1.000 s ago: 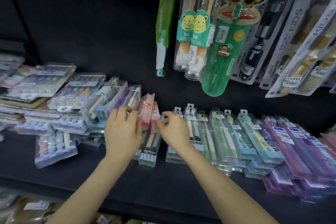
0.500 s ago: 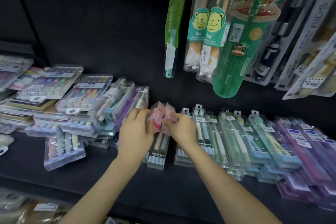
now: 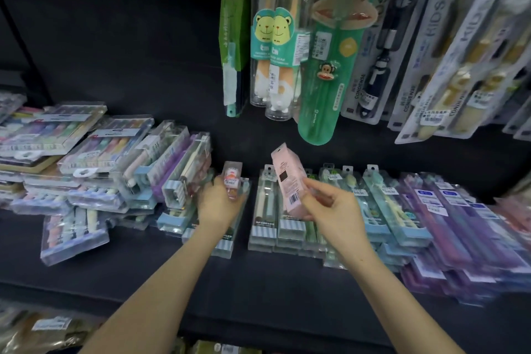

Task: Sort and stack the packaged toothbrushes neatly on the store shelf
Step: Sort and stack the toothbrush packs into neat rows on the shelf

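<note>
Split apart from their huddle: right hand (image 3: 330,204) pinching the pink boxed pack (image 3: 287,178), tilted just above the row of clear toothbrush packs (image 3: 263,210); left hand (image 3: 217,205) gripping a small pink-labelled pack (image 3: 232,181) at that row's left end. Best squared face-up, edges flush, before laying down.

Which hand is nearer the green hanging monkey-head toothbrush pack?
Right. The right hand, gripping a pink cardboard box, is just below the green monkey-head pack; the left hand is farther down-left.
</note>
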A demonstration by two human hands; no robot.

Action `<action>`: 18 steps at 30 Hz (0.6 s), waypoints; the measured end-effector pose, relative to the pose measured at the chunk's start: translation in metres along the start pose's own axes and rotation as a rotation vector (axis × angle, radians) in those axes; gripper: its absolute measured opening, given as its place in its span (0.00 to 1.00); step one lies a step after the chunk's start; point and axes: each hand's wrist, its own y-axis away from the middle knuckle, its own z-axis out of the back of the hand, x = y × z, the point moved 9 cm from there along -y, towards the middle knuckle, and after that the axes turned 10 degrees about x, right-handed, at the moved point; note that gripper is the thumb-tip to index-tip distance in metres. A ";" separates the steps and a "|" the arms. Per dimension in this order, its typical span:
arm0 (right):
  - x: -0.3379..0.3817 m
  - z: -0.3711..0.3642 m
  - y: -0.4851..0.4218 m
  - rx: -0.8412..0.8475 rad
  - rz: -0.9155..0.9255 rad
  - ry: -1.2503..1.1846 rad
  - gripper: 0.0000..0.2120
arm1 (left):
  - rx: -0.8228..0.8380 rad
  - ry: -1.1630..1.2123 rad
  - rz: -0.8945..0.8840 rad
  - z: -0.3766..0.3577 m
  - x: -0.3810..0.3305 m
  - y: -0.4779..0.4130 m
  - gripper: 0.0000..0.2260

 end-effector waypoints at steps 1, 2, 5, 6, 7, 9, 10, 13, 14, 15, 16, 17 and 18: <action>-0.001 0.005 0.003 0.006 0.000 -0.009 0.16 | -0.031 -0.005 0.001 0.003 -0.002 0.001 0.19; -0.003 0.009 0.005 0.010 -0.002 -0.018 0.16 | -0.052 -0.009 -0.003 0.006 -0.005 0.003 0.16; -0.008 0.023 0.017 0.007 -0.013 -0.084 0.13 | -0.106 0.026 -0.038 0.018 -0.013 0.019 0.11; -0.009 0.027 0.021 -0.002 -0.019 -0.104 0.12 | -0.122 0.051 -0.046 0.023 -0.013 0.027 0.11; -0.010 0.031 0.025 -0.013 -0.026 -0.119 0.13 | -0.127 0.079 -0.048 0.027 -0.013 0.037 0.13; -0.011 0.040 0.035 -0.026 -0.034 -0.133 0.13 | -0.110 0.159 -0.054 0.035 -0.012 0.059 0.18; -0.010 0.044 0.041 -0.028 -0.030 -0.144 0.13 | -0.100 0.205 -0.067 0.038 -0.013 0.069 0.20; -0.008 0.061 0.060 -0.042 -0.009 -0.184 0.13 | -0.063 0.308 -0.101 0.045 -0.028 0.099 0.20; -0.007 0.069 0.068 -0.057 -0.002 -0.184 0.12 | -0.038 0.350 -0.111 0.043 -0.035 0.107 0.19; -0.007 0.079 0.076 -0.077 0.002 -0.178 0.11 | -0.006 0.400 -0.124 0.039 -0.046 0.114 0.19; -0.007 0.091 0.085 -0.102 0.004 -0.172 0.10 | 0.031 0.457 -0.139 0.034 -0.058 0.120 0.18; -0.009 0.104 0.094 -0.133 -0.001 -0.164 0.10 | 0.070 0.511 -0.159 0.026 -0.072 0.126 0.18; -0.012 0.120 0.103 -0.169 -0.007 -0.157 0.10 | 0.107 0.545 -0.184 0.018 -0.087 0.131 0.18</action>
